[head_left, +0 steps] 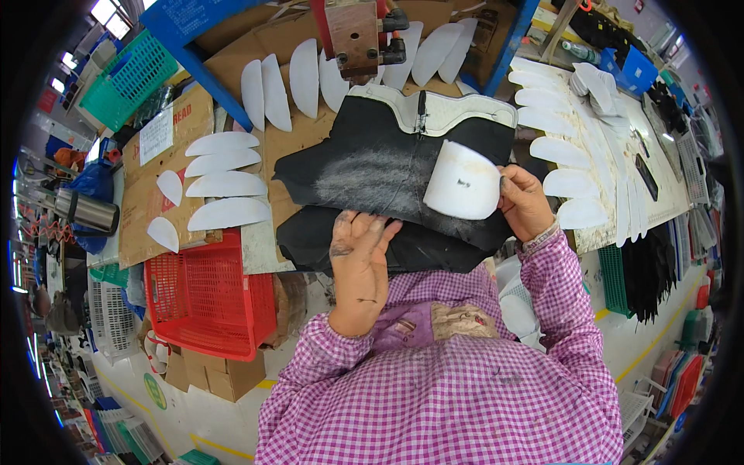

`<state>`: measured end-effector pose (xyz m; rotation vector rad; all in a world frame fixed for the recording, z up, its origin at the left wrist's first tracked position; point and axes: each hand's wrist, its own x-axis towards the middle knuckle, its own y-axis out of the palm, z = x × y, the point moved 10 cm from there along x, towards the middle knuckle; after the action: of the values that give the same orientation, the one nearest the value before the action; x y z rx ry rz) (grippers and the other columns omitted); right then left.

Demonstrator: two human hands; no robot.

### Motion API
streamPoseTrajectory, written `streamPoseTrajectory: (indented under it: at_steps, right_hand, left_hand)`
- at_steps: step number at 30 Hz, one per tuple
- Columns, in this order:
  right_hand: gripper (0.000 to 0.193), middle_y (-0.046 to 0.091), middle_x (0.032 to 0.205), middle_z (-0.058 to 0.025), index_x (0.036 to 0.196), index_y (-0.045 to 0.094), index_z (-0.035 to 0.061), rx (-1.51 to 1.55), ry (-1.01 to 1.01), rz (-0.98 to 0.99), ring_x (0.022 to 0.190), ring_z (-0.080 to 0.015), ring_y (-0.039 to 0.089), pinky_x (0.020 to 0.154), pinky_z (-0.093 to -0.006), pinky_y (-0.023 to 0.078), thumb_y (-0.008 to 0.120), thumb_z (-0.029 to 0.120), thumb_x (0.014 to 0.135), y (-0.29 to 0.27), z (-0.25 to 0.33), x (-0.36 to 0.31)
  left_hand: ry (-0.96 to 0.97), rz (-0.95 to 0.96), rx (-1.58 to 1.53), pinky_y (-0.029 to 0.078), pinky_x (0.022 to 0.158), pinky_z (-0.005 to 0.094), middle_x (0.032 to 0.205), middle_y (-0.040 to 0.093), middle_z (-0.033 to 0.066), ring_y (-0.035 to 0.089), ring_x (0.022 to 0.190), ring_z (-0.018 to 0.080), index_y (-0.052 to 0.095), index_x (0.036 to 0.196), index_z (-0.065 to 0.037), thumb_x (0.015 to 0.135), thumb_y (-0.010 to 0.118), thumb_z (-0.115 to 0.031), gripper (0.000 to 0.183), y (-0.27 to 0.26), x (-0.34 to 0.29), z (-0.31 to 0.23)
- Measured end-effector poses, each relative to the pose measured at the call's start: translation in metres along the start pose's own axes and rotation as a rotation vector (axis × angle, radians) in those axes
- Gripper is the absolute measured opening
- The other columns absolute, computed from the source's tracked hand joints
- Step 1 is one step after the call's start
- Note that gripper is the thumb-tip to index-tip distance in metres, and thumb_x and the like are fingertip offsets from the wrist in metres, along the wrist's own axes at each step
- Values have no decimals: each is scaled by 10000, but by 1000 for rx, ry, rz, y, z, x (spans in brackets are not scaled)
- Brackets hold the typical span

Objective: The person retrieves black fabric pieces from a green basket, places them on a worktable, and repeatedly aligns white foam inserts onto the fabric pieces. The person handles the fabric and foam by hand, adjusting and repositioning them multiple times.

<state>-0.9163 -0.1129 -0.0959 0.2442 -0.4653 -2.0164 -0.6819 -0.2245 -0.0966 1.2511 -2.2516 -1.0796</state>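
Note:
My right hand (527,203) pinches the right edge of a white half-rounded stiffener piece (465,182), which has a small dark mark in its middle. That piece lies over a black shoe-upper piece (364,167) with a whitish, powdery patch and a pale shaped band (457,115) along its far edge. At the near edge of the black piece, the fingers of my left hand (360,260) are closed on it. More black material (306,236) is layered underneath. Above the far edge hangs a metal machine head (356,39).
White curved pieces lie in rows on the left cardboard (132,221), behind the black piece and on the right table (659,147). A blue machine frame (508,50) surrounds the back. A red basket (260,310) stands below left, a steel flask (85,209) farther left.

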Motion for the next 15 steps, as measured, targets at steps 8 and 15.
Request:
streamPoseTrajectory:
  at_steps: [8,15]
  right_hand:
    - [128,624,1022,-79,890,662,1,-183,-44,52,720,-137,613,649,-245,524,684,120,847,22,25,-1]
    - [161,599,1134,-159,868,687,70,-1319,-619,338,912,-249,620,755,-306,510,727,110,718,135,126,-32]
  left_hand:
    - [118,92,308,530,829,327,1215,455,153,555,1030,202,171,1399,-42,836,526,142,691,28,13,17]
    - [8,222,440,545,802,314,1219,498,141,557,1055,200,217,1367,-34,857,516,114,609,14,20,-5]
